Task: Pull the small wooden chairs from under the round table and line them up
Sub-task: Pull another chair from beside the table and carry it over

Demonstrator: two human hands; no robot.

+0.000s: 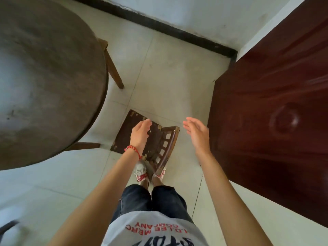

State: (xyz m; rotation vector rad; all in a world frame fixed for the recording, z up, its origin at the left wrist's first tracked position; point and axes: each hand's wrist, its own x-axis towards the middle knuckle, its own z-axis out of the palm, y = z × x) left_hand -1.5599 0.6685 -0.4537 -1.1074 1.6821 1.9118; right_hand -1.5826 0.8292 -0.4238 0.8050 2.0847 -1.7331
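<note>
Chair (142, 139) out on floor (168, 77), just right of round table (44, 77), before feet. Left hand (141, 132) above seat, fingers relaxed, holding nothing. Right hand (196, 133) spread, empty, beside backrest.

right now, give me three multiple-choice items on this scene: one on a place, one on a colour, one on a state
1. Where does the small chair stand?
A. on the round table
B. on the floor just ahead of the person's feet
C. against the white wall

2. What colour is the bracelet on the left wrist?
A. red
B. blue
C. green

3. What are the hands doing?
A. both grip the chair back
B. the right hand holds a cup
C. both are open and hold nothing

Key: 1 B, the chair sits on the tiles beside the table, right by the shoes. 2 A, red beads ring the wrist. 3 C, the left hand and right hand show relaxed fingers above the chair, gripping nothing.
</note>
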